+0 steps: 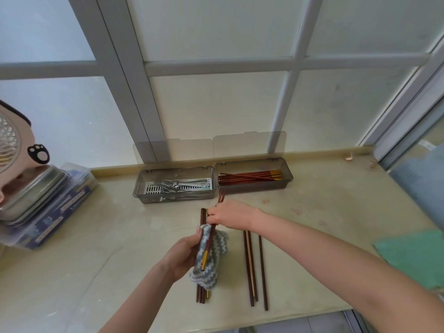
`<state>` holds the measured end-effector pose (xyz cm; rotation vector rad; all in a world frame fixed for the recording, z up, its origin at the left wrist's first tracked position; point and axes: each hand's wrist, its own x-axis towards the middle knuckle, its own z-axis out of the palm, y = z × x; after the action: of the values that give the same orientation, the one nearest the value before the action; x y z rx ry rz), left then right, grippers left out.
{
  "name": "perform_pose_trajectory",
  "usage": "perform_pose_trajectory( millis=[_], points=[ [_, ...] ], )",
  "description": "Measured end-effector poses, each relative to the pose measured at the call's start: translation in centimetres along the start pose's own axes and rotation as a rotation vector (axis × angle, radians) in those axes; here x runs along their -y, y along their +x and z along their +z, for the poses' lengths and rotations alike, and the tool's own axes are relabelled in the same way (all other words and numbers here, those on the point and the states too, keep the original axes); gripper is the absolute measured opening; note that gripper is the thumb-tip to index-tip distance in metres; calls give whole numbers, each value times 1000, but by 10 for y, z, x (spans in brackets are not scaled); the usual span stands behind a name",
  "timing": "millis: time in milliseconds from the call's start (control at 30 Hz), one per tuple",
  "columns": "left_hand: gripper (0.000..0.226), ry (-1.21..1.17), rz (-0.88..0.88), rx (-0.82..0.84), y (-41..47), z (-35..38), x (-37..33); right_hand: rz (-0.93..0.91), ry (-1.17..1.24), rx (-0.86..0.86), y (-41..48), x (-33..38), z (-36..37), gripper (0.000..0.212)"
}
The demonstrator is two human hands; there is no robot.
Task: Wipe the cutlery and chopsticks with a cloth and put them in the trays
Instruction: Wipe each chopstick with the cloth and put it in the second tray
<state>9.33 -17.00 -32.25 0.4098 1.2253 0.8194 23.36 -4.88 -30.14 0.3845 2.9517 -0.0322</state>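
Left hand (185, 254) grips cloth (209, 258); right hand (230, 213) pinches chopsticks (211, 233)

cutlery tray (149, 188) left | chopstick tray (287, 180) right, touching | loose chopsticks (254, 267) in front

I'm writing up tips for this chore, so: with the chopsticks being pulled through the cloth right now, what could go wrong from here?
1. The right hand draws the held chopsticks toward the chopstick tray; their tips might knock its front wall.
2. The cloth in the left hand hangs over loose chopsticks on the counter; it could snag and roll them.
3. Three more chopsticks lie under the right forearm, near the counter's front edge, and could be swept off.
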Motion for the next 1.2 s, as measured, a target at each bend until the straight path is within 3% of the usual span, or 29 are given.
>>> perform_pose_trajectory(
  millis=[200, 333, 467, 533, 633, 733, 767, 800, 900, 967, 1200],
  points=[
    [46, 140, 5, 3, 0, -14, -7, 35, -17, 192, 5, -11, -5, 18],
    [39, 391, -7, -4, 1, -9, -2, 39, -52, 278, 17, -3, -9, 20],
    [33, 595, 39, -61, 5, 6, 5, 158, 164, 305, 28, -3, -15, 17],
    [27, 531, 75, -120, 8, 6, 6, 220, 282, 222, 30, -5, -14, 26],
    [24, 241, 108, -176, 9, -1, -2, 362, 515, -144, 24, 3, -9, 50],
    [19, -3, 187, -254, 9, -9, -16, 626, 732, -492, 14, 25, -4, 22],
    [16, -72, 221, -281, 9, -10, -19, 695, 797, -500, 11, 33, -1, 11],
    [14, -136, 255, -312, 10, -11, -22, 745, 868, -458, 9, 40, 3, 12],
    [11, -274, 331, -409, 15, -9, -23, 802, 1199, -228, 8, 59, 16, 37],
    [10, -296, 350, -454, 18, -6, -21, 777, 1499, -177, 10, 65, 21, 43],
    [14, -297, 298, -516, 27, -5, -33, 692, 1680, -212, 7, 66, 22, 32]
  ],
)
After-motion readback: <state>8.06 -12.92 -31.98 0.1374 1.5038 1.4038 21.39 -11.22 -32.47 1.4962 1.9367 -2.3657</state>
